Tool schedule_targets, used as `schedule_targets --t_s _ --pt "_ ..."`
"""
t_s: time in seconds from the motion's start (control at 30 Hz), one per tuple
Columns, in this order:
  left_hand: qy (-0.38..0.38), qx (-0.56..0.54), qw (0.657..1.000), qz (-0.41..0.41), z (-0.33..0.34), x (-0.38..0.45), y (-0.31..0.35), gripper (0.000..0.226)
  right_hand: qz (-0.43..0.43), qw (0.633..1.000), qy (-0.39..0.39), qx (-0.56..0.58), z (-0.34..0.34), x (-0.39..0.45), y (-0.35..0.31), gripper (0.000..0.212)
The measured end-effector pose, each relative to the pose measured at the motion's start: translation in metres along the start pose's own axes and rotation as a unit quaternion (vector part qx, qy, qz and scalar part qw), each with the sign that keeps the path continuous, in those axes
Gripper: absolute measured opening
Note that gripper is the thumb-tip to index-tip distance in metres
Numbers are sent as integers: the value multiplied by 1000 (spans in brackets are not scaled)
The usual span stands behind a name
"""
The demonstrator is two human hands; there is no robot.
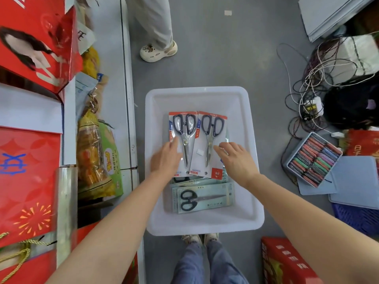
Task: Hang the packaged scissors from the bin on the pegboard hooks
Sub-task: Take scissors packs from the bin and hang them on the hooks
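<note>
Your left hand [166, 158] lies flat, fingers straight, on the lower left of the left red-and-white carded pack of black-handled scissors [183, 140]; nothing pinched. Your right hand [238, 160] has relaxed, slightly bent fingers, tips at the right edge of the right red-and-white carded pack of black-handled scissors [211, 142]; holding nothing that you can see.

Two red-card packs, side by side, inner edges overlapping, both resting on the stack in the white rectangular plastic bin [252, 124]. Long axis of each runs away from you: handles at the far end, blade tips toward you.

Under them sits a stack of pale green carded scissor packs [202, 198]; count unclear, only the top one is fully visible. Its long axis runs crosswise, handles left, tips right.

Room: bare bin floor beyond the red packs, narrow strips along both side walls, and a strip at the near wall. Bin sits on grey floor [215, 58], your shoes touching its near rim.

Left: white shelf edge [127, 89] just beside the bin, snack bags [96, 152] behind it. Right: tangled cables [309, 83] and a grey tray of coloured items [313, 158], apart from the bin. Another person's leg and cream shoe [158, 51] stand beyond the far rim.
</note>
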State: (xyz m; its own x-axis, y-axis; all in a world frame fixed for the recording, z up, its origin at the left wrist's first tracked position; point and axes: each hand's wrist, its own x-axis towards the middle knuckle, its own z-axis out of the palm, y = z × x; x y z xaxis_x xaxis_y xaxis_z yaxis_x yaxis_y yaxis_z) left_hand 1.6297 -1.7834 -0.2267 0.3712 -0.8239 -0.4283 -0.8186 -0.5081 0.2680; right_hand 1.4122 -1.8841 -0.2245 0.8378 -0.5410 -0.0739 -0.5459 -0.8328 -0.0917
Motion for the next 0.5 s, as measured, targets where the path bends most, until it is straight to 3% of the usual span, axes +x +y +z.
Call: schedule_targets --t_s 0.07,0.17,0.4,0.5 --pt "-30 -67 989 -128 2 15 15 70 13 999 -44 24 2 3 -5 68" --pt "3 -102 972 -212 10 26 22 64 41 995 -79 43 9 -6 -6 61" --pt "9 -220 939 -264 -11 25 13 8 76 993 -28 90 7 0 4 45" --pt "28 -169 956 -238 -44 15 8 12 89 986 26 137 -10 20 3 45"
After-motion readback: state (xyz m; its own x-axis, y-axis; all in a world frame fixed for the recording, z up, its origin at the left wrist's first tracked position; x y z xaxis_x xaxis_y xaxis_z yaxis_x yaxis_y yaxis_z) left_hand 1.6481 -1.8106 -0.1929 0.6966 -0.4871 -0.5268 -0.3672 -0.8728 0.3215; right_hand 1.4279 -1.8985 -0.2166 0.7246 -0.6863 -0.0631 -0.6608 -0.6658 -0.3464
